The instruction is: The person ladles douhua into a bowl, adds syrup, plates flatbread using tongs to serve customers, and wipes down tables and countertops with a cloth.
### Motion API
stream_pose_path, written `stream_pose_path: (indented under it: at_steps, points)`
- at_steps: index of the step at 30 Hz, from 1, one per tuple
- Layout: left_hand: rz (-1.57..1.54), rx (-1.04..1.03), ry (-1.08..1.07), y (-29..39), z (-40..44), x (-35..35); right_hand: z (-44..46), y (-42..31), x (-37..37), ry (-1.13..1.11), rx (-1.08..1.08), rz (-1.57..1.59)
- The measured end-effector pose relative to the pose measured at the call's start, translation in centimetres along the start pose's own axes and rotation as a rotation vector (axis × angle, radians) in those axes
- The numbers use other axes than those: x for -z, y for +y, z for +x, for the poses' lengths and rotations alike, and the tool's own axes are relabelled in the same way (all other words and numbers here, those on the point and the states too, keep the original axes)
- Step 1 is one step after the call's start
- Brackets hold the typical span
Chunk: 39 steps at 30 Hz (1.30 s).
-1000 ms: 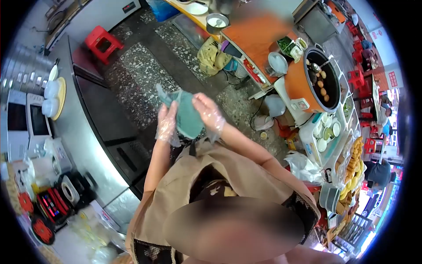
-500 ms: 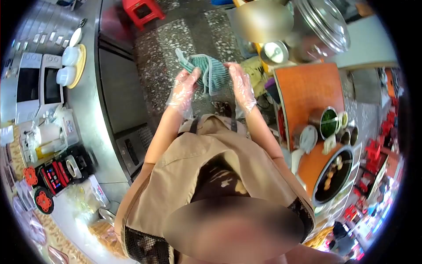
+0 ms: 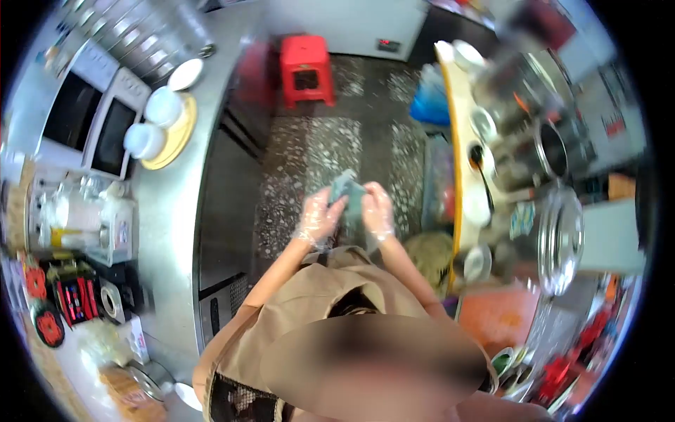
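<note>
The green cloth (image 3: 351, 199), spread wider half a second ago, now bunches above the floor (image 3: 334, 144), off the metal counter (image 3: 167, 211)'s right edge; I judge handling continues. My left hand (image 3: 319, 216) pinches it; my right hand (image 3: 378, 211)'s grip I cannot tell.

– What does the steel counter (image 3: 165, 225) carry?
– A round yellow board (image 3: 181, 139), with two white bowls (image 3: 163, 107) on top
– And the speckled floor (image 3: 334, 148)?
– A red stool (image 3: 306, 55), standing upright
– The yellow-edged table (image 3: 456, 176)?
– A small bowl (image 3: 483, 124) and a white dish (image 3: 477, 209), both near the edge
</note>
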<state>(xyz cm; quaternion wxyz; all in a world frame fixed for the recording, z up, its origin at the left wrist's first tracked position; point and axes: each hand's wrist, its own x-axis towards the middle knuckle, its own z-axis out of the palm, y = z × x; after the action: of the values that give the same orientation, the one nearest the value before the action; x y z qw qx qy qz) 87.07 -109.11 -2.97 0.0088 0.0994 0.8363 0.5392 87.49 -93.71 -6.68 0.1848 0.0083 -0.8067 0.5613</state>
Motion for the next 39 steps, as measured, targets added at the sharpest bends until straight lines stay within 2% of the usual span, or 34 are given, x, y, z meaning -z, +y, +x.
stream_pose_path:
  at_steps: [2,4,5,6,8,9,10,13,14,15,17,18,19,20,22,23,28,29,31,32,34,35,37,38,39]
  points:
    - [-0.021,0.054,0.0,-1.4,3.8,2.1,4.6,0.3,-1.3,-0.095,-0.069,0.139]
    - [-0.203,0.13,-0.021,-1.5,8.3,3.2,9.3,-2.8,-2.5,-0.149,-0.273,0.263]
    - [-0.255,0.2,-0.056,-2.0,10.4,3.3,11.2,-3.9,-2.5,-0.254,-0.341,0.17]
    - [-0.364,0.117,0.024,-2.2,12.5,3.1,12.9,-4.9,-3.4,-0.245,-0.214,0.194]
    - [-0.357,0.036,0.086,-2.4,16.7,3.5,16.7,-4.6,-3.6,-0.291,-0.136,-0.17]
    - [-0.276,0.013,0.153,-2.7,18.9,3.3,18.4,-1.7,-4.0,-0.259,-0.085,-0.159]
    - [-0.28,-0.009,0.107,-3.0,20.9,3.3,19.8,0.8,-3.7,-0.258,-0.205,-0.159]
    - [-0.179,0.014,-0.013,-2.3,28.1,4.5,25.8,3.9,-3.4,-0.144,-0.203,-0.244]
    - [-0.135,0.011,-0.074,-2.5,30.7,4.6,28.1,5.2,-3.3,-0.107,-0.114,-0.298]
    - [-0.127,-0.033,-0.05,-3.0,33.2,4.1,30.3,6.5,-3.1,-0.081,-0.025,-0.353]
    - [-0.121,-0.153,0.029,-4.3,39.0,3.0,35.3,9.2,-2.8,0.001,0.008,-0.401]
    - [-0.085,-0.136,0.08,-4.6,41.8,2.5,38.3,10.6,-2.6,0.066,0.054,-0.433]
    - [-0.117,-0.107,0.085,-4.8,44.5,2.3,40.9,12.2,-2.4,0.06,-0.031,-0.363]
    - [-0.149,-0.082,0.094,-4.2,47.5,2.5,43.9,12.7,-2.1,0.074,-0.021,-0.358]
    - [-0.104,-0.174,0.117,-4.3,53.6,2.8,49.4,13.4,-2.0,0.011,-0.208,-0.024]
    - [-0.089,-0.204,0.128,-3.5,56.3,3.3,52.2,13.8,-2.1,0.01,-0.183,0.141]
    - [0.036,-0.4,0.147,-3.5,68.7,5.3,65.9,14.8,-3.2,-0.066,-0.241,0.293]
    - [-0.06,-0.424,0.131,-4.2,71.1,5.3,68.6,15.2,-3.2,-0.13,-0.231,0.299]
    - [-0.181,-0.159,0.102,-6.3,75.1,4.5,73.7,15.7,-3.2,-0.215,-0.221,0.259]
    - [-0.233,-0.06,0.102,-6.8,77.4,4.1,76.4,16.8,-3.1,-0.329,-0.35,0.24]
    - [-0.328,-0.042,0.093,-8.3,82.8,2.5,80.8,18.6,-3.1,-0.361,-0.147,0.11]
    - [-0.424,-0.013,0.082,-8.7,85.0,1.6,82.4,19.1,-2.9,-0.354,-0.16,0.114]
    - [-0.415,-0.013,0.031,-8.4,90.2,0.2,87.1,19.6,-1.6,-0.434,-0.094,-0.215]
    - [-0.359,-0.028,-0.014,-8.2,93.1,-0.5,89.1,19.6,-0.9,-0.508,-0.224,-0.273]
    - [-0.289,-0.097,-0.05,-7.9,96.0,-1.4,91.0,19.5,-0.2,-0.483,-0.303,-0.289]
